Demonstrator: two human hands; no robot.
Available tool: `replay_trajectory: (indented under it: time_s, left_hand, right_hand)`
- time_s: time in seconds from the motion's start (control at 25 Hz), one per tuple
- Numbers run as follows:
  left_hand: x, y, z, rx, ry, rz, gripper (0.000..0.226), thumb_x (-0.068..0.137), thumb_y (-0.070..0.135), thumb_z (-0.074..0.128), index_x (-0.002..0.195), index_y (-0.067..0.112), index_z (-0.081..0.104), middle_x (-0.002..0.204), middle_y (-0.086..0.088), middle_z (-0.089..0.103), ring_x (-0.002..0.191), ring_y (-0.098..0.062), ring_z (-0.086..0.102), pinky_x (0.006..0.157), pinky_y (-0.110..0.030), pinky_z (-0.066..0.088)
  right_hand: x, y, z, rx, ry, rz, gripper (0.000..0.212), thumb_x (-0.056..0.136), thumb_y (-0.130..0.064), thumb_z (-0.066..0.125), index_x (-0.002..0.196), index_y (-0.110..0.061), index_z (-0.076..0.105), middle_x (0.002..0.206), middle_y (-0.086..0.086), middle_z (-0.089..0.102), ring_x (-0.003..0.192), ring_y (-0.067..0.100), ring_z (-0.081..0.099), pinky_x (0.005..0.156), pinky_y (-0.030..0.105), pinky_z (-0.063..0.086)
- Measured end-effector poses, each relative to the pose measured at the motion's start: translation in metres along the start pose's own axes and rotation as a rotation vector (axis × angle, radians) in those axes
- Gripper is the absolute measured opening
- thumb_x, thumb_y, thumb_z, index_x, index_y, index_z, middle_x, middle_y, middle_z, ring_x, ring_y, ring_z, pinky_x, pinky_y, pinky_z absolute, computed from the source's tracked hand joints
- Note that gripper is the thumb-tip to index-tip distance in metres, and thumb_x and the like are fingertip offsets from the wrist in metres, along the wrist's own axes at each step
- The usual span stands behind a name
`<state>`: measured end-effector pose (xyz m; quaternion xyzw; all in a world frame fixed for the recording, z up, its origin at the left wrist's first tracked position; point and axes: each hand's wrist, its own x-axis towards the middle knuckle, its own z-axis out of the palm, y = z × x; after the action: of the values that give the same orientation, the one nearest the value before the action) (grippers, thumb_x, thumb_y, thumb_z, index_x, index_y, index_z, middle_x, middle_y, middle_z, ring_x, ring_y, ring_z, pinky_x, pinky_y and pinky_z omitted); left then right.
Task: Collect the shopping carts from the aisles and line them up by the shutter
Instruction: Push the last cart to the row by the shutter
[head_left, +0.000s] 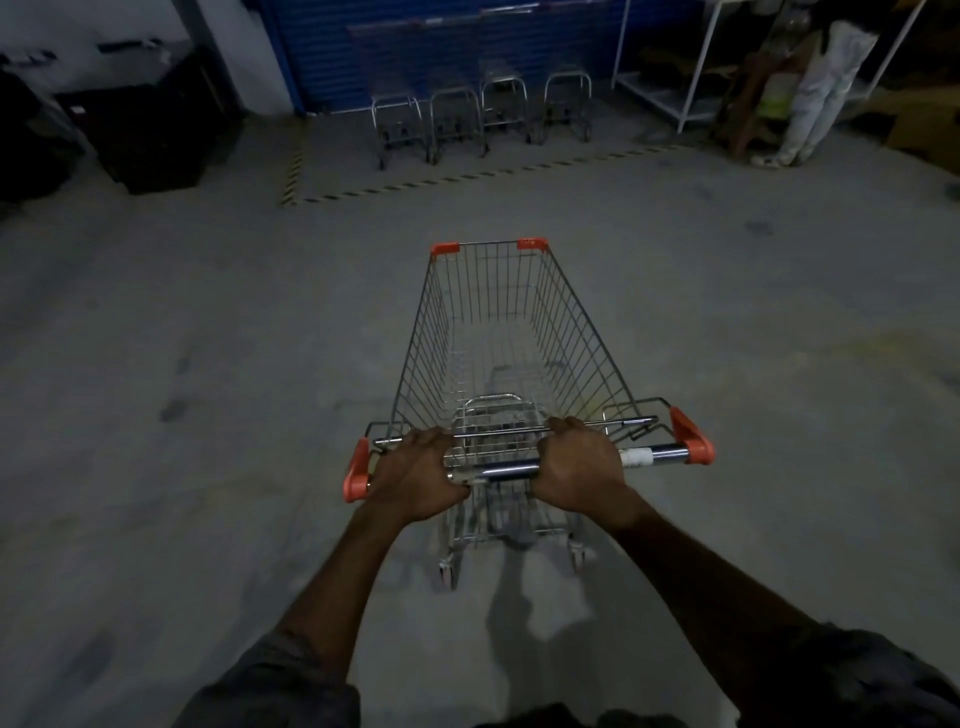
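A wire shopping cart (498, 332) with orange corner caps stands on the concrete floor right in front of me, its basket empty. My left hand (415, 480) and my right hand (582, 467) both grip its metal handle bar (509, 469). Ahead, a blue roller shutter (447, 47) closes the far wall. Several parked carts (478, 114) stand side by side against the shutter, inside a floor area marked with yellow-black tape (467, 179).
Dark bins or cabinets (150, 130) stand at the far left. A white metal rack (670, 88) is right of the shutter, and a person in light trousers (815, 93) stands by it. Cardboard (919, 124) lies at the far right. Open concrete floor surrounds the cart.
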<state>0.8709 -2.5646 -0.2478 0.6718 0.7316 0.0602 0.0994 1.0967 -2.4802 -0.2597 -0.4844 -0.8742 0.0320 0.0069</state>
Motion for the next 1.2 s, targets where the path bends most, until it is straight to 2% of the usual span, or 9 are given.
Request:
replay_trajectory:
  time_s: [0.08,0.2,0.4,0.56,0.68,0.92,1.08,1.2]
  left_hand:
    - [0.040,-0.009,-0.008,-0.016,0.013,-0.022,0.069,0.077,0.054,0.072,0.138,0.026,0.057,0.142,0.007,0.056,0.132,-0.019,0.049,0.102,-0.032,0.044]
    - [0.104,-0.022,-0.016,-0.035,0.037,-0.050,0.066,0.076,0.053,0.073,0.133,0.023,0.060,0.135,0.003,0.060,0.128,-0.020,0.053,0.098,-0.033,0.046]
    - [0.209,-0.048,-0.027,-0.059,0.076,-0.107,0.069,0.077,0.052,0.074,0.138,0.025,0.055,0.136,0.001,0.061,0.127,-0.020,0.055,0.097,-0.031,0.046]
    - [0.299,-0.070,-0.036,-0.042,0.080,-0.133,0.085,0.078,0.057,0.072,0.152,0.031,0.041,0.146,0.000,0.056,0.133,-0.022,0.052,0.100,-0.034,0.046]
    - [0.362,-0.086,-0.045,-0.040,0.076,-0.145,0.081,0.078,0.057,0.073,0.150,0.032,0.046,0.151,0.007,0.052,0.139,-0.019,0.047,0.107,-0.034,0.042]
    - [0.480,-0.123,-0.066,-0.024,0.059,-0.166,0.081,0.078,0.057,0.073,0.151,0.036,0.044,0.153,0.010,0.048,0.139,-0.017,0.046,0.107,-0.031,0.040]
    - [0.559,-0.157,-0.074,-0.020,0.065,-0.179,0.082,0.078,0.058,0.074,0.151,0.037,0.044,0.155,0.011,0.047,0.140,-0.016,0.044,0.108,-0.030,0.039]
    - [0.622,-0.186,-0.079,-0.026,0.077,-0.168,0.081,0.078,0.059,0.073,0.150,0.035,0.045,0.153,0.008,0.049,0.140,-0.018,0.045,0.108,-0.032,0.040]
  right_hand:
    - [0.044,0.008,-0.005,0.009,0.006,0.001,0.044,0.059,-0.046,0.050,0.085,-0.017,0.072,0.089,0.004,0.068,0.087,0.027,0.065,0.069,0.033,0.053]
    - [0.112,0.024,-0.013,0.052,0.025,0.003,0.049,0.062,-0.043,0.059,0.106,-0.022,0.066,0.100,-0.001,0.069,0.096,0.024,0.064,0.077,0.034,0.055]
    - [0.229,0.050,-0.009,0.076,0.093,-0.044,0.058,0.063,-0.039,0.062,0.119,-0.022,0.061,0.094,0.000,0.071,0.087,0.026,0.067,0.070,0.036,0.055]
    - [0.328,0.074,-0.008,0.051,0.120,-0.096,0.057,0.064,-0.042,0.058,0.117,-0.025,0.066,0.098,-0.001,0.072,0.091,0.025,0.068,0.074,0.035,0.055]
    - [0.397,0.088,-0.010,0.048,0.120,-0.124,0.057,0.063,-0.040,0.059,0.116,-0.023,0.068,0.098,0.001,0.072,0.092,0.027,0.068,0.074,0.036,0.056]
    - [0.527,0.107,-0.015,0.072,0.116,-0.187,0.066,0.062,-0.040,0.054,0.124,-0.022,0.066,0.109,0.003,0.070,0.102,0.028,0.065,0.083,0.039,0.056]
    - [0.616,0.114,-0.017,0.084,0.125,-0.214,0.064,0.062,-0.043,0.055,0.122,-0.024,0.067,0.108,0.002,0.071,0.102,0.027,0.066,0.084,0.039,0.056]
    - [0.684,0.119,-0.019,0.085,0.154,-0.227,0.067,0.062,-0.049,0.044,0.119,-0.024,0.069,0.105,0.002,0.072,0.097,0.027,0.068,0.081,0.038,0.057]
